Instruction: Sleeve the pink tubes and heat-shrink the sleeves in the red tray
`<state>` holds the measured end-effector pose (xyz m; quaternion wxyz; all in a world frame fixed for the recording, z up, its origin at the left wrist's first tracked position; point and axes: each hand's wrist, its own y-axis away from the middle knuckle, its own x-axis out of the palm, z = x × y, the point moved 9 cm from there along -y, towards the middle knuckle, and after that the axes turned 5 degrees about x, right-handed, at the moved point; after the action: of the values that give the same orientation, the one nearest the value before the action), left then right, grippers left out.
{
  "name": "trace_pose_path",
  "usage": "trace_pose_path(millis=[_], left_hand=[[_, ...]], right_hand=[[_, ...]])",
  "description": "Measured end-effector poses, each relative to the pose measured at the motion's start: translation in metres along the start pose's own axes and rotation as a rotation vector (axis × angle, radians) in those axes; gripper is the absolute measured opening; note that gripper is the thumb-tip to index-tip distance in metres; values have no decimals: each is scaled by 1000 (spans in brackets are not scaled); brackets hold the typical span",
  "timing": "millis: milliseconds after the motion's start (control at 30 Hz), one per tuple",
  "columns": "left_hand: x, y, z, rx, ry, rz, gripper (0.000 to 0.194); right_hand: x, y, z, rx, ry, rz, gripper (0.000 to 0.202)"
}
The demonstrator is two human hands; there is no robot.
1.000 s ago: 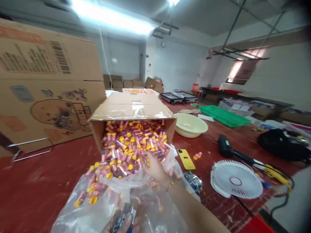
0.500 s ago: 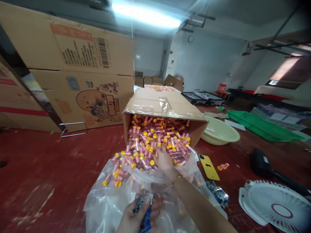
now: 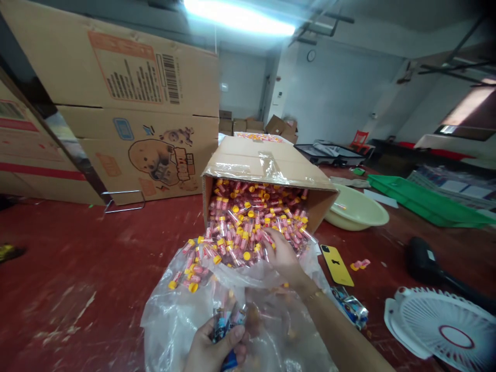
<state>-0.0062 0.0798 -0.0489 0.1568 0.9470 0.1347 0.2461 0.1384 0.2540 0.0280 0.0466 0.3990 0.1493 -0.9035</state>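
Left hand [image 3: 217, 343] clasps blue packets [image 3: 220, 325]; half-open right hand [image 3: 283, 254] touches tubes [image 3: 244, 239].

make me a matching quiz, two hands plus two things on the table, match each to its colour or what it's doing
Column one
1. left hand
2. phone
3. right hand
4. tray

Column two
A. at the yellow-capped tubes by the mouth of the open box
B. green
C. gripping partly blue items
D. yellow with a dark mark

Right pairs: 1-C, 2-D, 3-A, 4-B
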Motion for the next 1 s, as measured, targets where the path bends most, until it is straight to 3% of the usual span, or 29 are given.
trace_pose_path(millis=[167, 300, 467, 600, 733, 900, 1000], left_hand=[[7, 2, 3, -48, -37, 18, 44], [18, 3, 6, -47, -29, 34, 41], [26, 1, 14, -57, -25, 59, 40], [22, 1, 19, -116, -70, 8, 48], [26, 3, 17, -145, -86, -4, 55], [32, 3, 26, -193, 44, 19, 47], [29, -1, 35, -197, 60, 8, 52]], right_hand=[[-40, 58, 30, -158, -446, 178, 12], [-52, 78, 46, -108, -671, 281, 22], [-41, 78, 56, -128, -598, 409, 16], [-12, 78, 43, 32, -790, 486, 23], [9, 84, 26, 162, -1021, 449, 31], [-8, 82, 15, 166, -1039, 273, 26], [-11, 85, 10, 265, -1047, 219, 26]])
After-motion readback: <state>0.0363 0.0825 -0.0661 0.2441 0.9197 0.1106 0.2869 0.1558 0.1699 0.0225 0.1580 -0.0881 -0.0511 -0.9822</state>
